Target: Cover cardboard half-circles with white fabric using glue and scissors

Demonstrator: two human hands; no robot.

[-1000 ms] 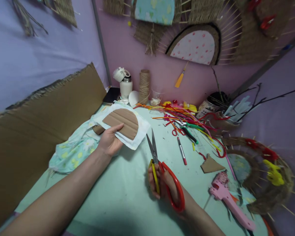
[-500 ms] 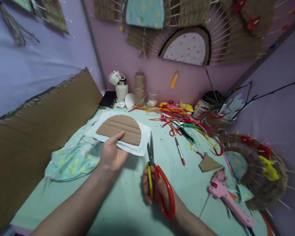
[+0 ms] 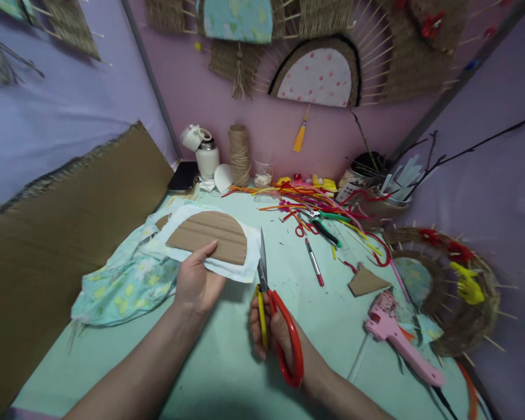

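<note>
Compared with a second ago, the scissors (image 3: 263,279) are standing closer to the right edge of the white cloth (image 3: 245,272), their once-spread blades now being nearly together, and the cardboard half-disc (image 3: 212,232) is tilting less steeply.

Left-hand fingers are gripping half-disc and cloth together: the left hand (image 3: 200,281) is pressing its thumb on the card's lower edge, the other fingers tucking beneath. The half-disc is lying on the cloth, just beyond that thumb. The right hand (image 3: 282,333) is holding the scissors by their red and yellow handles, blades pointing away from the body. Whether the blades are touching the cloth's edge, I cannot quite tell.

Both forearms are reaching inward from the lower corners above the counter (image 3: 227,367). Patterned cloth (image 3: 126,291) is bunching at the left; a pen (image 3: 314,262) is lying right of the scissors, a pink glue gun (image 3: 402,344) farther right.
</note>
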